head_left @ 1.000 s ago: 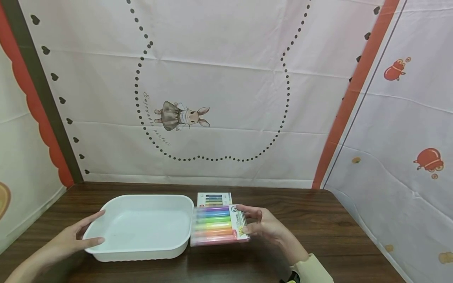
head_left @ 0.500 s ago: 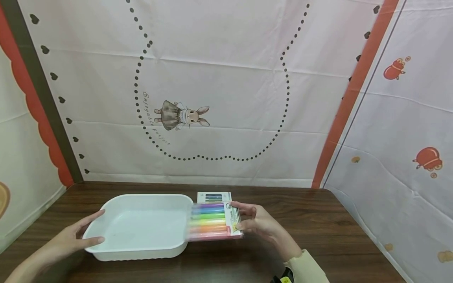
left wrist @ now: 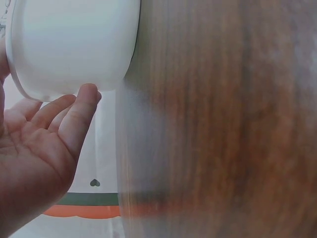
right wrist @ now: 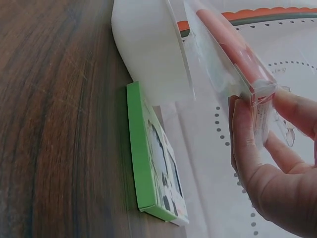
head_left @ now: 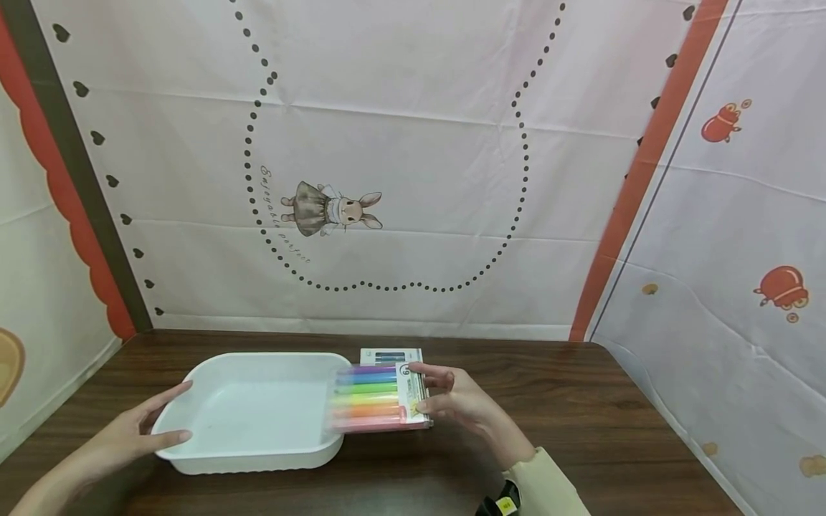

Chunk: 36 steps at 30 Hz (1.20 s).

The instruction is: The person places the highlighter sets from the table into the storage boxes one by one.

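A white plastic tub stands on the table's left half, with nothing lying in it. My left hand holds its left end, thumb over the rim; in the left wrist view several fingers lie against the outer wall. My right hand pinches a clear pack of coloured marker pens by its white label end. The pack runs in rainbow order from purple to pink, and its blurred far end overlaps the tub's right rim. In the right wrist view the pack is raised above the table and tilted.
A flat box with a window lies behind the pack, partly hidden by it; its side is green in the right wrist view. Dark wooden table extends to the right. Printed white cloth hangs behind.
My right hand has carried the pack left and slightly back, from beside the tub to over its right rim. The left hand and tub have stayed put.
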Motion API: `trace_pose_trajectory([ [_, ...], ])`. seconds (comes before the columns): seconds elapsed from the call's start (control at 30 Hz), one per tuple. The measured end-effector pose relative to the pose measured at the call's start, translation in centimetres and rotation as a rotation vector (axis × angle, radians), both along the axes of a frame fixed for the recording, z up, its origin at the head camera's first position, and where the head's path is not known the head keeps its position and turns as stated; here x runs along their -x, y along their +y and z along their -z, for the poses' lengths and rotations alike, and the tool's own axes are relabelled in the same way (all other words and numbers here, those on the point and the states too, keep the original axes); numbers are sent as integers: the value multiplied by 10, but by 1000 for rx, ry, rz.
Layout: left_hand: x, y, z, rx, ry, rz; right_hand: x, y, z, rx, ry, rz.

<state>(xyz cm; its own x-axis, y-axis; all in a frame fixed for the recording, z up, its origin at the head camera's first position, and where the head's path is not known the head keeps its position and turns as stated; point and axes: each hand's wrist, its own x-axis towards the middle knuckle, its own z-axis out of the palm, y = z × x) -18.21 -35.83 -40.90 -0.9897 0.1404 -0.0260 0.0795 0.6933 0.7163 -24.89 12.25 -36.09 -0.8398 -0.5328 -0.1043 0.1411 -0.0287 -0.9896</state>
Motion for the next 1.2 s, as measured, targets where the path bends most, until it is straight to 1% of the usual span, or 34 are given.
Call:
trace_pose_trajectory([
  [0.1, 0, 0, 0, 12, 8, -3, 1, -3, -1, -5, -2, 4],
  [0.2, 0, 0, 1, 5, 8, 5, 1, -7, -1, 1, 2, -3],
  [0.37, 0, -1, 1, -9, -18, 6, 2, -14, -1, 8, -2, -12],
  [0.43, 0, -1, 1, -6, -26, -4, 3, -16, -1, 2, -6, -9],
  [0.5, 0, 0, 0, -3, -24, -3, 4, -19, -1, 3, -7, -8],
  [0.6, 0, 1, 0, 2, -10, -8, 4, -22, -1, -5, -1, -2],
  [0.87, 0, 1, 1, 20, 31, -9, 3, -33, 0, 26, -6, -18],
  [0.93, 0, 1, 0, 17, 21, -9, 2, -36, 0, 32, -7, -17],
  [1.1, 0, 0, 0, -14, -32, -2, 2, -43, -1, 32, -11, -6],
  [1.2, 0, 0, 0, -15, -29, 2, 1, -46, -1, 25, -8, 5],
])
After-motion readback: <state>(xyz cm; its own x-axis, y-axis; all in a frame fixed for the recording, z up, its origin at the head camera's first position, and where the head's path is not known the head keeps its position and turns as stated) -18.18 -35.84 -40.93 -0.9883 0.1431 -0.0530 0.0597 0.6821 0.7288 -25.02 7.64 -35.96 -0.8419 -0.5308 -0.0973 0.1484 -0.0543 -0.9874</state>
